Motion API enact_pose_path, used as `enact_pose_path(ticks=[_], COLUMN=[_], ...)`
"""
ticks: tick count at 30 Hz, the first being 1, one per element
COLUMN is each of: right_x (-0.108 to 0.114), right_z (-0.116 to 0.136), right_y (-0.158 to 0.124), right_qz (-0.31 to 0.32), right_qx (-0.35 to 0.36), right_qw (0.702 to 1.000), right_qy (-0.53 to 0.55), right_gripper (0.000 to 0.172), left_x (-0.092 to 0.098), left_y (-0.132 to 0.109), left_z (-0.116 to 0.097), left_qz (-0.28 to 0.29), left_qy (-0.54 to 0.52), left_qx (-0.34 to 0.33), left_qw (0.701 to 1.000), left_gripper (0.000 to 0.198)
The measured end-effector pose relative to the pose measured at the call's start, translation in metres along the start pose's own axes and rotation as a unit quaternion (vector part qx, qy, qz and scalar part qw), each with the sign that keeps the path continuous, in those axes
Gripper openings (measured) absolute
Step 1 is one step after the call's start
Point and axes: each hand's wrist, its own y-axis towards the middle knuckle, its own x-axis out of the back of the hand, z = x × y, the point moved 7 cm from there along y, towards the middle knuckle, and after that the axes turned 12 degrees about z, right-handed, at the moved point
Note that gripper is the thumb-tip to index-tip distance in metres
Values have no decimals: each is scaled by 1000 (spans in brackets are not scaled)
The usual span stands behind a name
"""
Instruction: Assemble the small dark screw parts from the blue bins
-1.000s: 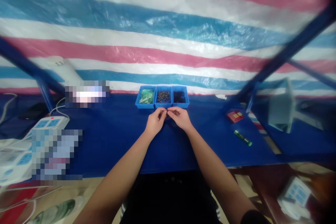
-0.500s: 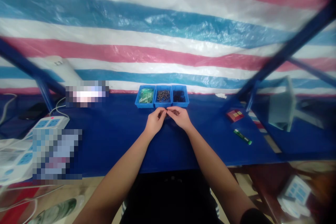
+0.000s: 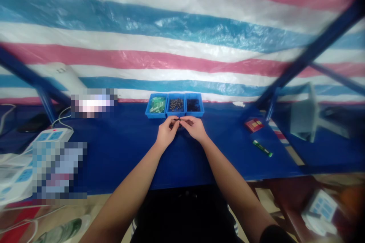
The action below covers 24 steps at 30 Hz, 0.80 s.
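Observation:
My left hand (image 3: 167, 130) and my right hand (image 3: 194, 127) meet at the fingertips above the blue table. Both are closed in a pinch, and a small dark piece shows between the fingers, too small to name. Just beyond them stand three blue bins side by side. Green plastic packets (image 3: 157, 104) fill the left bin (image 3: 155, 115). Small brass-and-dark parts (image 3: 176, 104) lie in the middle bin (image 3: 175, 114). Black small parts (image 3: 193, 105) are in the right bin (image 3: 194, 114).
A red box (image 3: 254, 124) and a green tube-like packet (image 3: 262, 148) lie on the table (image 3: 228, 148) at right. Power strips (image 3: 54, 135) with cables and a blurred-out flat object (image 3: 64, 171) occupy the left. Blue metal posts (image 3: 302, 60) frame both sides before a striped sheet.
The fingers have shifted slightly while staying pinched together. The whole view has moved a little, with the bins slightly further left in the picture.

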Motion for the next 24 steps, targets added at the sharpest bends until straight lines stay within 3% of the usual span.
enact_pose_path(ticks=[24], right_x=[-7], right_z=[8], right_y=[-3], right_qz=[19], right_qx=[4], right_qw=[1000], right_qy=[7], right_gripper=[29], left_x=[1], left_y=[0], left_z=[-5], left_qz=[15], left_qy=[36], left_qx=[11], left_qw=[999], left_gripper=[27])
